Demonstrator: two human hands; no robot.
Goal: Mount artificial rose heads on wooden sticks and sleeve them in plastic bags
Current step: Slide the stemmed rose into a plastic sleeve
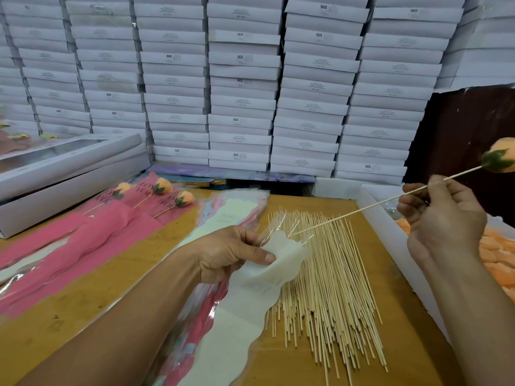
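1. Head view: the left hand [231, 253] was curled around the top of a cream plastic bag [250, 291], thumb pinched on its scalloped mouth, so the bag was lifted off the wooden surface [348, 369].
2. A stick [362, 210] was gripped by the right hand [443, 215], fingers closed round the shaft. A peach rose head [503, 158] with a green calyx was seen mounted on its far end, up at the right edge.
3. The stick's bare tip was found right at the bag's mouth; whether it was actually inside couldn't be told.
4. A big heap of loose sticks [331, 288] was spread on the surface under and between both hands.
5. Three finished roses [164, 186] in pink sleeves were laid out at the left, well apart from the hands.
6. More peach rose heads [498, 260] were piled in a white tray [390, 227] on the right.
7. White boxes [242, 79] were stacked wall-high behind everything.
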